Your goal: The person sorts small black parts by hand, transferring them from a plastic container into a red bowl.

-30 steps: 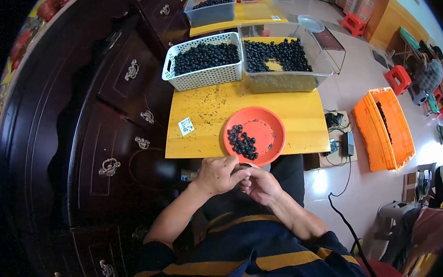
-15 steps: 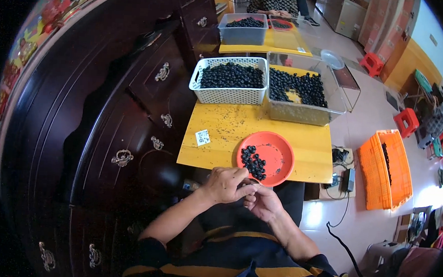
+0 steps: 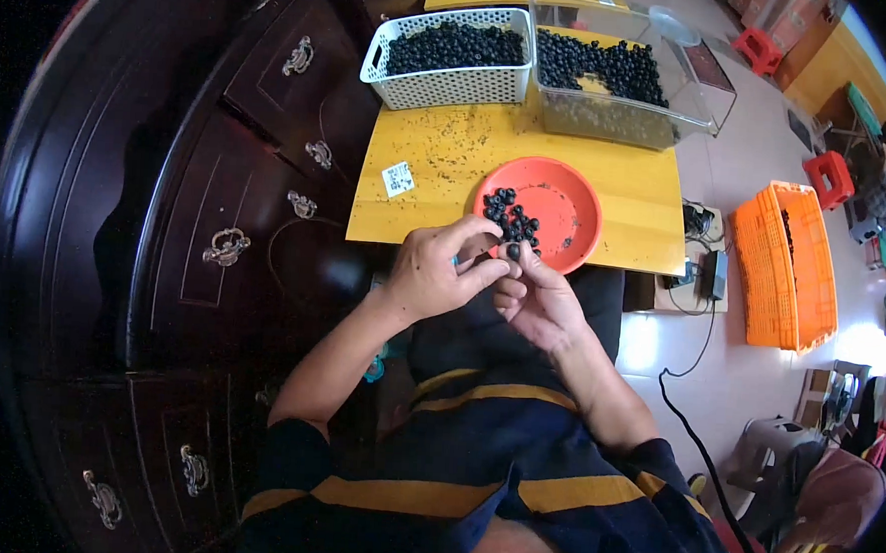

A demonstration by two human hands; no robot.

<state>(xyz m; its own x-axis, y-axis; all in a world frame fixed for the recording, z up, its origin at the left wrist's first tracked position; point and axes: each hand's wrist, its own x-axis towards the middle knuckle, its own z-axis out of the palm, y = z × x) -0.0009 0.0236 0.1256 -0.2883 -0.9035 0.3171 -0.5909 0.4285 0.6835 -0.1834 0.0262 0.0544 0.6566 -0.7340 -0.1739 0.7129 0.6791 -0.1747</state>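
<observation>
Head view, frame centre: left hand [image 3: 441, 273] and right hand [image 3: 534, 299] fingers pinch one dark berry [image 3: 512, 250] below orange plate [image 3: 539, 211]; likely small, light, crushable

L hand [image 3: 441, 271] curled, fingertips pinched | R hand [image 3: 537, 299] palm-up, thumb+index meeting L | forearms angled inward

My fingers [image 3: 503, 270] pinched a matt black berry [image 3: 512, 251]; the orange plastic plate [image 3: 567, 208] looked smooth, the yellow wooden counter [image 3: 449, 167] gritty, the dark cabinet [image 3: 226, 215] glossy.
</observation>
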